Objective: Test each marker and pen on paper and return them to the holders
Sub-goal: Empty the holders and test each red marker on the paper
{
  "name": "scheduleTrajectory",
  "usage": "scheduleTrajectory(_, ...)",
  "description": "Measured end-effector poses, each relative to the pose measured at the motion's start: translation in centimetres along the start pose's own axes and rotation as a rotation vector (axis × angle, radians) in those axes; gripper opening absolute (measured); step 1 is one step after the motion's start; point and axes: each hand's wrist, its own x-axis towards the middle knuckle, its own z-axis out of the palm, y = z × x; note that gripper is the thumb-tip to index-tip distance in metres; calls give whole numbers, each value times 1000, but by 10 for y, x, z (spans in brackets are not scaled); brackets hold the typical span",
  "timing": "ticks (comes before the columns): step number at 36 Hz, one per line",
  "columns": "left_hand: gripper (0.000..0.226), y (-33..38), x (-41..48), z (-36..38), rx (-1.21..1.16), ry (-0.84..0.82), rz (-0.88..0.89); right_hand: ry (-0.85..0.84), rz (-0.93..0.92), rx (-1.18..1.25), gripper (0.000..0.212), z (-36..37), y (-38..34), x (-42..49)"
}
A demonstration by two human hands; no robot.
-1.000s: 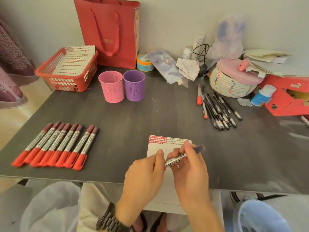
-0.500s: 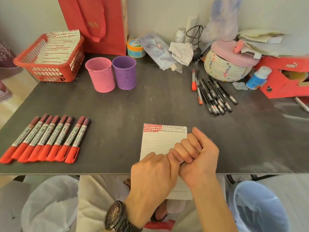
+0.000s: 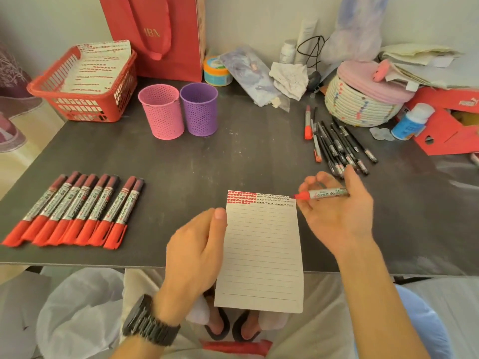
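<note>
A lined paper (image 3: 261, 250) with red and black test marks along its top lies at the table's (image 3: 233, 161) front edge and overhangs it. My right hand (image 3: 337, 216) holds a red marker (image 3: 324, 193), uncapped, with its tip at the paper's top right corner. My left hand (image 3: 197, 250) has curled fingers and its thumb rests at the paper's left edge; what it holds is hidden. Several capped red markers (image 3: 77, 211) lie in a row at the left. Several black pens (image 3: 337, 146) lie at the right. The pink holder (image 3: 162, 112) and purple holder (image 3: 199, 110) stand at the back.
A red basket (image 3: 85, 104) with used sheets sits back left beside a red bag (image 3: 166, 35). A woven basket (image 3: 360, 104), a small bottle (image 3: 412, 120) and a red shoebox (image 3: 445, 136) crowd the back right.
My hands were joined on the marker over the paper; they have pulled apart. The right hand moved right with the uncapped marker, and the left hand moved to the paper's left edge.
</note>
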Motion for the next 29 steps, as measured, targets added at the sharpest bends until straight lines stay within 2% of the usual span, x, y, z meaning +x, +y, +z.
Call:
scheduleTrajectory(3,45,-2,28,5,126,16,23,35,33,-168,66,1,15,4)
scheduleTrajectory(5,32,-7,43,8,143,-76,71,29,34,-241,74,2,24,7)
scheduleTrajectory(8,56,-18,55,15,151,-243,133,22,26,-332,79,5,31,10)
scheduleTrajectory(11,59,-24,54,22,235,-303,214,61,-31,-417,68,11,35,13)
scheduleTrajectory(15,55,-28,53,25,293,-282,263,78,-198,-583,36,19,41,18)
scheduleTrajectory(17,53,-28,53,24,283,-277,263,84,-275,-689,28,22,44,22)
scheduleTrajectory(23,40,-26,56,23,244,-229,255,73,-368,-892,21,25,49,34)
scheduleTrajectory(29,33,-28,59,26,251,-201,214,172,-466,-1057,32,16,64,36)
